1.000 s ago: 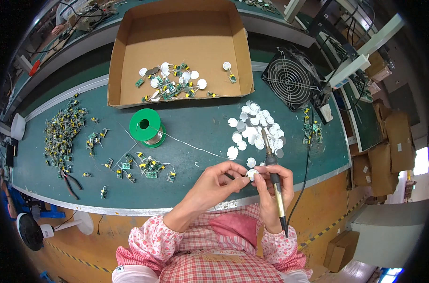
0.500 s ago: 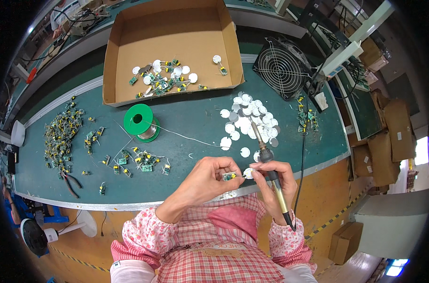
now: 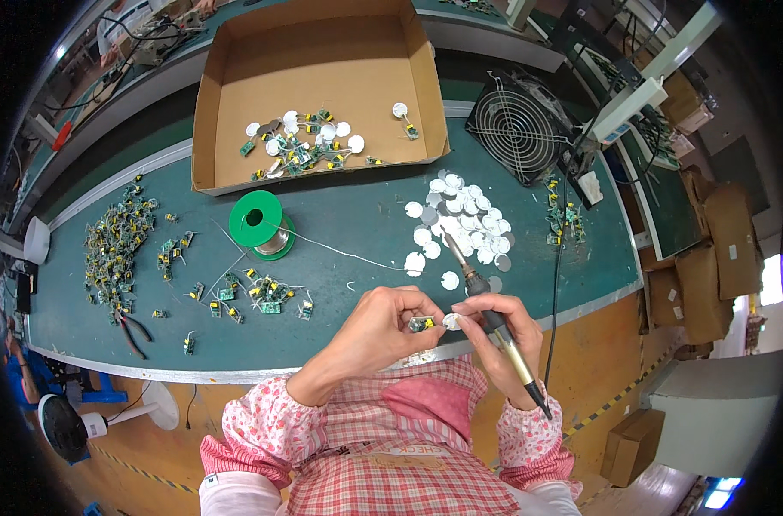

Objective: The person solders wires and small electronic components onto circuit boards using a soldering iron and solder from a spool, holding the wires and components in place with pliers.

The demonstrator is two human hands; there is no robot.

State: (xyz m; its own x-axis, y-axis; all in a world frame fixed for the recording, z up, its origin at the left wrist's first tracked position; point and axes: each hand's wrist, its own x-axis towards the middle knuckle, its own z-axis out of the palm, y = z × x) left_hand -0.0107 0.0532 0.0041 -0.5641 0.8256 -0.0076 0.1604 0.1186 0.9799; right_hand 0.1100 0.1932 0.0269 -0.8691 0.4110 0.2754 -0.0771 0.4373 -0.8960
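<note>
My left hand (image 3: 383, 327) pinches a small green circuit board (image 3: 420, 324) with a yellow part on it, just over the bench's front edge. Close beside it, my right hand (image 3: 500, 335) grips a soldering iron (image 3: 513, 347) and holds a round white disc (image 3: 451, 322) between thumb and fingers. The iron's tip points away from me, over a pile of white and grey discs (image 3: 469, 215). Board and disc are very near each other; whether they are joined I cannot tell. A green spool of solder wire (image 3: 258, 222) stands left of centre, its loose end trailing toward the discs.
A cardboard box (image 3: 322, 73) holding boards with discs stands at the back. Circuit boards lie in a heap (image 3: 120, 241) on the left, with pliers (image 3: 132, 334) by them. A black fan (image 3: 518, 127) is at the back right, and the iron's cable (image 3: 556, 284) crosses the bench.
The soldering iron has tilted slightly, its tip shifting left. My hands have barely moved; the disc sits a little lower beside the board.
</note>
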